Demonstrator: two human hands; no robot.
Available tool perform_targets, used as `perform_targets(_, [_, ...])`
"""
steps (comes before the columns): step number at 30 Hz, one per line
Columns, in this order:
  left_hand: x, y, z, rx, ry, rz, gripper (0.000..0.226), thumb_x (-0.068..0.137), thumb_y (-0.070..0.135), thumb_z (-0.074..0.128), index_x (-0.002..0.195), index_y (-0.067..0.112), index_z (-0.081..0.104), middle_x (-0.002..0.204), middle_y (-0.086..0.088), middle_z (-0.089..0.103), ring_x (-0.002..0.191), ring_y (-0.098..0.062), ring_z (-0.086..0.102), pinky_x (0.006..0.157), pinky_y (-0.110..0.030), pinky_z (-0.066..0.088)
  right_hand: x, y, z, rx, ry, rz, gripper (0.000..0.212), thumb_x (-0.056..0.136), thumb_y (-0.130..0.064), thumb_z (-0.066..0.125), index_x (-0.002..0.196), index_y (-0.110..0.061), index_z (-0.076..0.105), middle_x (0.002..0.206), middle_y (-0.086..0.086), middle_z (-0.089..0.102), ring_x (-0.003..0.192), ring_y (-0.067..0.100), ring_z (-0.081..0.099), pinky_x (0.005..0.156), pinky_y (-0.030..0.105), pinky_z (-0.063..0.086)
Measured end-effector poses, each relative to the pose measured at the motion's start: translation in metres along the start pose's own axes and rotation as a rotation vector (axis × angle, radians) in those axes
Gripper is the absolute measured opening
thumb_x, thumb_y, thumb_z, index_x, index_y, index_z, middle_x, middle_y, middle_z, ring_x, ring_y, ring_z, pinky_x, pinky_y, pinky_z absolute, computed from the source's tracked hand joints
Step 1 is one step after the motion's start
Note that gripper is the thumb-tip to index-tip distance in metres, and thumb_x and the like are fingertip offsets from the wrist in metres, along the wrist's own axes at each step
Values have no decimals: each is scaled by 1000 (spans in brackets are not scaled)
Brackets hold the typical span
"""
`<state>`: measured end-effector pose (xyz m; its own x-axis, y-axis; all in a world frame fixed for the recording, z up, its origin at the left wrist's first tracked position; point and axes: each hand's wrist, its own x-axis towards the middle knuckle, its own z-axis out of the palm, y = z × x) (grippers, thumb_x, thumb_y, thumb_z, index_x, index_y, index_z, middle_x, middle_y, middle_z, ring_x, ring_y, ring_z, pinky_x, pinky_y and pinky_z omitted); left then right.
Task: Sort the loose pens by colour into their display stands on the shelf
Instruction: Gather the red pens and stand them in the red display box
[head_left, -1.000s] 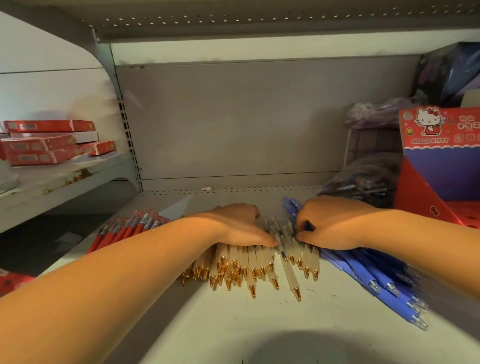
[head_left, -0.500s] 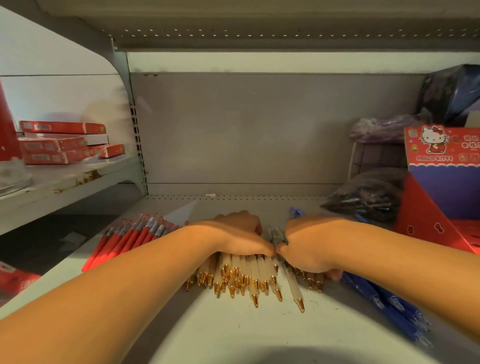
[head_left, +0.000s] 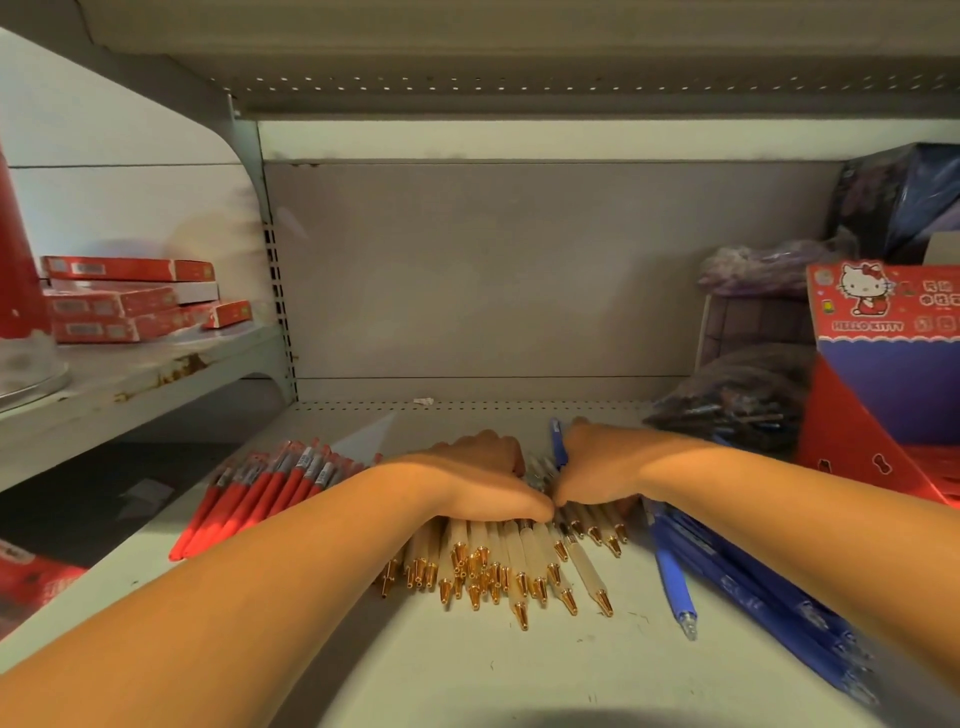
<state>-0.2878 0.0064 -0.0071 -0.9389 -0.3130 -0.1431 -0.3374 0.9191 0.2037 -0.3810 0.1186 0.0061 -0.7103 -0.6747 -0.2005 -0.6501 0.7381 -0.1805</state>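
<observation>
A pile of white pens (head_left: 524, 561) with gold tips lies in the middle of the shelf (head_left: 467, 670), tips toward me. My left hand (head_left: 483, 478) and my right hand (head_left: 597, 467) sit palm down on the pile's far half, thumbs touching, fingers curled over the pens and bunching them together. Red pens (head_left: 260, 493) lie in a row at the left. Blue pens (head_left: 753, 587) lie in a heap at the right, under my right forearm. One blue pen (head_left: 675, 587) lies apart between the white and blue piles. Another blue pen end (head_left: 557, 441) sticks out beside my right hand.
A red and blue Hello Kitty display stand (head_left: 883, 405) stands at the right edge. Behind it are a dark plastic bag of pens (head_left: 737, 400) and other wrapped goods. Flat red boxes (head_left: 124, 301) are stacked on the neighbouring shelf at the left.
My right hand has slid left off the blue pens onto the white pile and now meets my left hand. The white pens are bunched tighter, and one blue pen lies apart.
</observation>
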Motion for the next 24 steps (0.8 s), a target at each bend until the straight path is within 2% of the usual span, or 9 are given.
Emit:
perform_targets(3, [0, 1, -1, -16, -5, 2, 71, 80, 62, 60, 140, 30, 38, 128, 2, 49, 107, -17, 53, 95, -40, 48, 3, 0, -2, 126, -32, 27, 21, 85, -26, 70, 80, -10, 57, 73, 4, 64, 56, 13, 60, 53, 20, 53])
perform_targets(5, [-1, 1, -2, -29, -19, 17, 66, 82, 60, 59, 138, 31, 40, 126, 2, 50, 102, -15, 55, 92, -38, 50, 4, -2, 0, 270, -51, 76, 24, 91, -16, 64, 73, -10, 50, 70, 6, 55, 61, 15, 55, 58, 20, 50])
perform_targets(7, [-1, 1, -2, -13, -25, 30, 58, 84, 61, 57, 132, 30, 46, 119, 1, 53, 94, -13, 58, 85, -34, 52, 4, -7, 2, 291, -48, 96, 24, 92, -14, 62, 74, -11, 46, 73, 7, 53, 66, 17, 56, 65, 26, 51])
perform_targets(10, [-2, 0, 0, 17, -28, 31, 66, 81, 73, 55, 132, 32, 46, 118, 3, 51, 98, -15, 55, 80, -32, 48, 7, -13, 1, 245, 16, 56, 19, 88, -24, 63, 73, -18, 51, 73, 2, 57, 63, 17, 57, 54, 28, 48])
perform_targets(13, [-4, 0, 1, 28, -33, 29, 84, 72, 85, 53, 136, 32, 41, 119, 4, 49, 104, -18, 51, 80, -33, 45, 5, -16, -1, 464, -190, 128, 16, 95, -16, 57, 82, -9, 51, 88, 12, 56, 101, 29, 63, 84, 35, 56])
perform_targets(17, [-4, 0, -1, 17, -56, 23, 82, 71, 79, 59, 135, 31, 41, 117, 3, 48, 106, -20, 52, 86, -37, 47, 8, -14, -2, 402, -173, 103, 13, 92, -12, 62, 82, -7, 55, 84, 11, 60, 78, 21, 66, 72, 27, 57])
perform_targets(20, [-5, -1, -3, 1, -88, 18, 81, 71, 73, 60, 137, 30, 37, 120, 2, 48, 106, -20, 53, 91, -40, 49, 12, -14, 0, 421, -193, 89, 16, 91, -11, 63, 105, -4, 60, 108, 15, 65, 106, 31, 64, 90, 37, 55])
perform_targets(22, [-6, -1, -4, -19, -96, 31, 75, 73, 69, 58, 134, 31, 38, 116, 3, 49, 101, -17, 54, 85, -36, 50, 12, -12, 0, 188, -76, 1, 7, 90, -23, 62, 88, -17, 61, 90, 5, 63, 93, 28, 65, 74, 37, 52])
perform_targets(24, [-8, 0, -5, -55, -102, 39, 69, 71, 66, 56, 128, 31, 41, 111, 3, 51, 96, -15, 55, 81, -34, 50, 14, -7, -2, 16, 15, -62, 21, 87, -33, 60, 70, -25, 52, 72, -4, 54, 66, 15, 54, 56, 28, 42])
